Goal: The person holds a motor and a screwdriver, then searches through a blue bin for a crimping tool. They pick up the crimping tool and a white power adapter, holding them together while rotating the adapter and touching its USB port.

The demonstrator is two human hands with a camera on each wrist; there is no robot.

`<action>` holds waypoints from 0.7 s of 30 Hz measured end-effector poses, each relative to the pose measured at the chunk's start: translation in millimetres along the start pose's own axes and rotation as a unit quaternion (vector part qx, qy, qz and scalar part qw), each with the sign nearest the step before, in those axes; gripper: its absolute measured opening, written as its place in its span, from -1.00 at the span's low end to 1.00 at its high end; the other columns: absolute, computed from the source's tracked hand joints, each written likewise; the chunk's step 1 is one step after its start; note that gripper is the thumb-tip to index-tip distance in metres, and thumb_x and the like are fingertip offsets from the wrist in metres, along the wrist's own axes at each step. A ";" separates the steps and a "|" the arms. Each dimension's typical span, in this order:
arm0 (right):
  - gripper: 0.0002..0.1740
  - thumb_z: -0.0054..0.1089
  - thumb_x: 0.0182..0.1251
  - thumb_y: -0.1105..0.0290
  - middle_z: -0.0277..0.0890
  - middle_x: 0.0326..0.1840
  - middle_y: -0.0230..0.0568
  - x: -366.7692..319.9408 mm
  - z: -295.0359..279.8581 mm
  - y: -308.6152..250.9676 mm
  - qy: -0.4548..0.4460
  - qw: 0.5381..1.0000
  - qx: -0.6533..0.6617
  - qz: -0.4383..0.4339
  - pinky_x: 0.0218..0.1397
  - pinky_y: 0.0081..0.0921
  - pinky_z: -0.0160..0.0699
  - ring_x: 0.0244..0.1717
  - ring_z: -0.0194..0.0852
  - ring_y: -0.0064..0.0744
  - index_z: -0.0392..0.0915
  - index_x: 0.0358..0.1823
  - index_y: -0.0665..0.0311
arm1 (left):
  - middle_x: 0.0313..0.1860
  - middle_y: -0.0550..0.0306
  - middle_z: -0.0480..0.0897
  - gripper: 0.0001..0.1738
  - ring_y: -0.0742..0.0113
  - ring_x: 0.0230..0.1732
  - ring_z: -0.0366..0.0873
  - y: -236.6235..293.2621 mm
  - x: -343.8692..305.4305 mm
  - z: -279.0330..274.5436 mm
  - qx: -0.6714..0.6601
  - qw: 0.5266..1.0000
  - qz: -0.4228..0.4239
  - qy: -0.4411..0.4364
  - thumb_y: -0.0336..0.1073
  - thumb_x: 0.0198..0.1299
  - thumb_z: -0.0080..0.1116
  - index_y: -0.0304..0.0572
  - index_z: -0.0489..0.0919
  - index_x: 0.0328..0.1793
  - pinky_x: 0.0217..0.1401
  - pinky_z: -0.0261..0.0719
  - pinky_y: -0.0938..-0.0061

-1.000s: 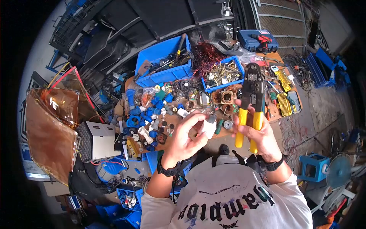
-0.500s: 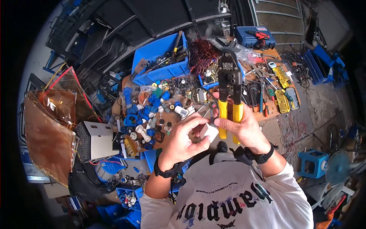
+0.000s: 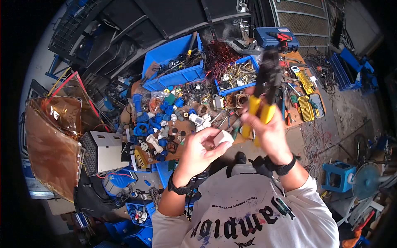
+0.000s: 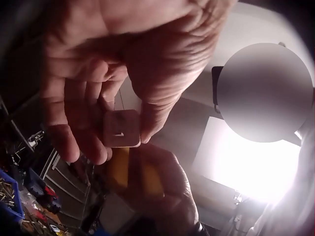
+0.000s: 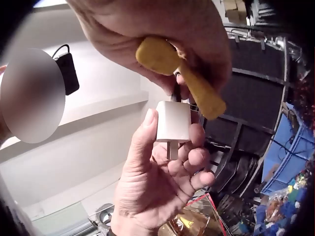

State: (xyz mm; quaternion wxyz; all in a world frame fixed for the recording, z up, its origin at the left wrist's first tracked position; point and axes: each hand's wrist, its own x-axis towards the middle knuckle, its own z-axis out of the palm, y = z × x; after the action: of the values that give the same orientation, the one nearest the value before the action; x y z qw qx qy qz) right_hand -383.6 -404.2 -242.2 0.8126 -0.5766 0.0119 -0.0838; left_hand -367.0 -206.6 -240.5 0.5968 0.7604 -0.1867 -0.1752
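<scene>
A white wall charger (image 3: 223, 138) is pinched between the thumb and fingers of my left hand (image 3: 194, 153), in front of the table. Its metal prong (image 5: 172, 150) points down toward the palm in the right wrist view. My right hand (image 3: 271, 138) grips crimping pliers (image 3: 266, 76) by their yellow handles, the dark head blurred and pointing up and away. In the right wrist view, a short black piece (image 5: 176, 92) shows between the charger's top and my right fingertips. The left wrist view shows the charger's flat face (image 4: 121, 128), with the yellow handles (image 4: 152, 179) behind it.
The table (image 3: 186, 140) beyond my hands bears blue and white pipe fittings (image 3: 167, 109), a large blue crate (image 3: 175, 68) of tools and a blue tray (image 3: 237, 76) of brass pieces. Hand tools lie at right beside a yellow bit case (image 3: 306, 109). A fan (image 3: 367, 181) stands farther right.
The crimping pliers first came left toward the charger, then swung back right, tilting and blurring. My left hand kept its pinch on the charger and turned it slightly.
</scene>
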 end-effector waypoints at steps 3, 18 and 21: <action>-0.41 0.16 0.22 0.60 0.45 -0.18 -0.37 12.6 -18.3 -22.3 0.134 0.989 0.025 -0.064 -0.12 -0.62 0.47 -0.22 0.45 -0.57 0.26 0.30 0.25 | -0.12 0.01 0.65 -0.69 0.38 -0.15 0.63 -19.9 -13.0 -13.4 -0.080 0.996 -0.026 0.008 -0.49 0.21 0.19 -0.44 0.49 0.07 -0.05 0.61 0.50; -0.38 0.30 0.17 0.54 0.46 -0.15 -0.42 -2.3 -20.8 -2.0 0.004 0.990 0.108 0.090 -0.22 -0.74 0.41 -0.21 0.40 -0.67 0.32 0.28 0.19 | 0.16 -0.15 0.52 -0.66 0.09 0.20 0.50 0.3 0.2 -20.1 -0.353 0.935 0.038 0.000 -0.50 0.26 0.10 -0.27 0.38 0.15 0.20 0.53 0.26; -0.38 0.30 0.17 0.55 0.46 -0.15 -0.42 -3.3 -18.8 -3.0 0.001 0.990 0.097 0.099 -0.21 -0.73 0.41 -0.20 0.40 -0.66 0.33 0.29 0.19 | 0.14 -0.15 0.52 -0.57 0.06 0.24 0.45 -7.4 1.6 -20.2 -0.135 0.975 0.168 0.055 -0.54 0.14 0.21 -0.20 0.37 0.13 0.25 0.48 0.23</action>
State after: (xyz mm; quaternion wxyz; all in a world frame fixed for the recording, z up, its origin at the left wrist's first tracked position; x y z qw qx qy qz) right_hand -389.4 -422.2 -245.9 0.8690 -0.4910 0.0619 -0.0044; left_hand -355.2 -188.8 -243.2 0.7240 0.6392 -0.2536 -0.0536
